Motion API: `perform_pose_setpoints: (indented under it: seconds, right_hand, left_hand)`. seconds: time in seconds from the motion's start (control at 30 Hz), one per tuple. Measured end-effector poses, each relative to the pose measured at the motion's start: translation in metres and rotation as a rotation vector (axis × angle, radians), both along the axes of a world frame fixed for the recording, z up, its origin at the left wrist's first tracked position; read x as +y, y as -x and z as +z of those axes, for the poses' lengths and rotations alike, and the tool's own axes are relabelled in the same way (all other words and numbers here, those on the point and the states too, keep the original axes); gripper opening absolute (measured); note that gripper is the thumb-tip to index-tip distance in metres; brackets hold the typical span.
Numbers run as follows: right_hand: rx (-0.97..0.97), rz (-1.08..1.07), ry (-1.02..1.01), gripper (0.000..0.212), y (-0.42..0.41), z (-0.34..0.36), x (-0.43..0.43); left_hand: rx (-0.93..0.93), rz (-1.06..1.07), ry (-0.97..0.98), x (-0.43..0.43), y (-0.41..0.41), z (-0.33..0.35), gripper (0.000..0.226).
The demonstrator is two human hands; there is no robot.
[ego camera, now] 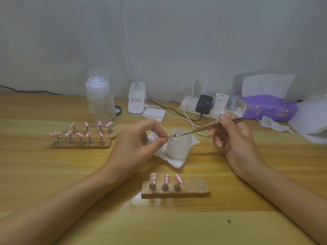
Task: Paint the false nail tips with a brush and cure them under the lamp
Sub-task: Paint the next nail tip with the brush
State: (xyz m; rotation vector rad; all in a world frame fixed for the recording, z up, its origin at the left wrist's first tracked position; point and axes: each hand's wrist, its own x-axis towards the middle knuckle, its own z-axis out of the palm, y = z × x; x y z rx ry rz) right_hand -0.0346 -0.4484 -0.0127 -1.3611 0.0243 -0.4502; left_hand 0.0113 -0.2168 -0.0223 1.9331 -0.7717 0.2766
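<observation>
Pinching 1 pink, seemingly white-dotted nail tip [171, 135] in left grip [139, 144], right grip [233, 137] pinching brush [194, 130].

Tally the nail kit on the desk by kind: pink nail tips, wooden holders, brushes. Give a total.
Pink nail tips: 13, counting the one pinched in the left hand
Wooden holders: 3
Brushes: 1, held in the right hand
Total: 17
</observation>
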Motion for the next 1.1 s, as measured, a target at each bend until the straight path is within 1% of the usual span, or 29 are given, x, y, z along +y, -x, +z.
perform_pose_setpoints:
  seconds: [0.07, 0.17, 0.23, 0.33, 0.47, 0.53, 0.6, 0.7, 0.8, 0.9, 1.03, 1.1]
  right_hand:
    - [-0.007, -0.015, -0.015, 0.026, -0.0002, 0.0003, -0.0009]
    - [-0.032, 0.028, 0.012, 0.023, -0.0005, 0.0005, -0.0001]
    - [-0.009, 0.022, 0.036, 0.025, -0.0006, -0.0008, 0.0003]
    - [0.005, -0.025, 0.004, 0.028, -0.0015, -0.0011, -0.0020]
    - [-0.040, 0.025, 0.024, 0.027, -0.0018, -0.0012, -0.0014]
    - [-0.023, 0.021, 0.050, 0.028, -0.0019, -0.0025, -0.0016]
    - [-0.003, -0.011, 0.035, 0.027, -0.0021, -0.0025, -0.0033]
    - [-0.027, -0.017, -0.021, 0.027, -0.0014, -0.0004, -0.0037]
    - [-0.055, 0.019, 0.033, 0.027, -0.0007, -0.0002, -0.0015]
    - [-0.034, 0.010, 0.082, 0.028, -0.0011, -0.0015, -0.0018]
    - [-0.022, -0.008, 0.097, 0.027, -0.0018, -0.0031, -0.0036]
    - [-0.028, -0.021, 0.071, 0.028, -0.0018, -0.0032, -0.0044]
  left_hand:
    - [0.005, -0.001, -0.002, 0.0001, -0.0003, -0.0004, 0.009]
    - [0.010, -0.009, 0.009, 0.0002, -0.0007, -0.0007, 0.009]
    - [0.009, -0.011, 0.013, 0.0004, -0.0009, -0.0009, 0.011]
    - [0.013, -0.017, 0.017, 0.0003, -0.0007, -0.0008, 0.011]
    - [0.027, -0.022, 0.026, 0.0003, -0.0005, -0.0009, 0.010]
    - [0.036, -0.026, 0.029, 0.0004, -0.0003, -0.0009, 0.010]
    - [0.038, -0.031, 0.031, 0.0005, -0.0004, -0.0008, 0.010]
    - [0.038, -0.034, 0.028, 0.0002, 0.0004, -0.0002, 0.008]
    - [0.038, -0.033, 0.027, 0.0002, 0.0007, -0.0001, 0.009]
    - [0.042, -0.035, 0.031, 0.0006, 0.0002, -0.0008, 0.009]
    - [0.035, -0.034, 0.019, 0.0007, 0.0002, -0.0012, 0.007]
    - [0.016, -0.038, 0.032, 0.0010, 0.0007, -0.0002, 0.003]
